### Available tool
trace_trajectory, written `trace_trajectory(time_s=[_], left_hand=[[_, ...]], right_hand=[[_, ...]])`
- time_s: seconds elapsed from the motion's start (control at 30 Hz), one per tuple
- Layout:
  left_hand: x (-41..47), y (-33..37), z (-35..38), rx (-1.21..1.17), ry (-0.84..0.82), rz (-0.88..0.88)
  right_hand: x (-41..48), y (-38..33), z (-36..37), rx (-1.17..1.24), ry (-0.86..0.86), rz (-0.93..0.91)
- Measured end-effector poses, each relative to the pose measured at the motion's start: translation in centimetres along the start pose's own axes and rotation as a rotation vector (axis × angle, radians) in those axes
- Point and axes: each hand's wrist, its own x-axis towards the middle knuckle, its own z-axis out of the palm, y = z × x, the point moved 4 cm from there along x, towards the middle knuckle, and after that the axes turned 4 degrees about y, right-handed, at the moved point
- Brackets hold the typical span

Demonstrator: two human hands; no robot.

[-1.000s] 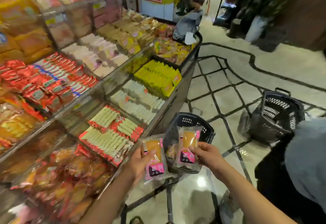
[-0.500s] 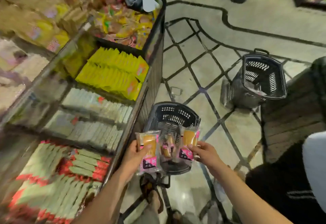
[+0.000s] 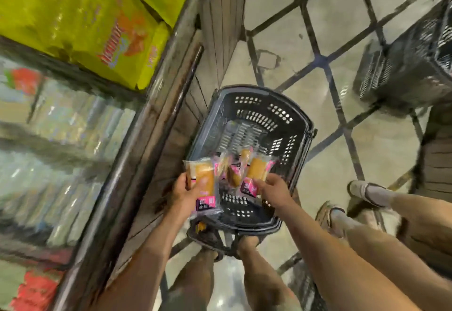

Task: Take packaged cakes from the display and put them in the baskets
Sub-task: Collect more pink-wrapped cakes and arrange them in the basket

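Two packaged cakes held over the black basket [image 3: 301, 124].
The left hand [image 3: 186, 194] grips the left cake [image 3: 202, 176] above the basket's near-left rim; the right hand [image 3: 275, 189] pinches the right cake [image 3: 257, 170] by its lower end, over loose cakes [image 3: 233, 176] inside.

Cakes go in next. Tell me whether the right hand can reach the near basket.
Probably yes: the right hand, holding a cake, is over the basket and its open top, with nothing visible between them.
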Motion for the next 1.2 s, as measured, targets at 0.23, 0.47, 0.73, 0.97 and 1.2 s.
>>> trace_trajectory(time_s=[0.23,0.47,0.73,0.97,1.2], left_hand=[[6.0,-6.4,1.8,-0.054,0.097,-0.051],[7.7,-8.7,1.2,-0.035,0.06,-0.05],[7.6,-6.6,3.4,0.114,-0.024,-0.027],[7.1,-6.2,9.4,0.274,-0.205,-0.059],[11.9,-12.6,16.7,0.483,-0.211,-0.071]], right_hand=[[10.3,5.8,9.1,-0.166,-0.022,0.015],[15.4,9.1,14.2,-0.328,-0.115,0.056],[10.0,2.2,5.7,-0.426,0.022,-0.389],[6.5,0.9,-6.7,-0.875,0.439,-0.602],[8.5,4.2,-7.1,-0.906,0.45,-0.552]])
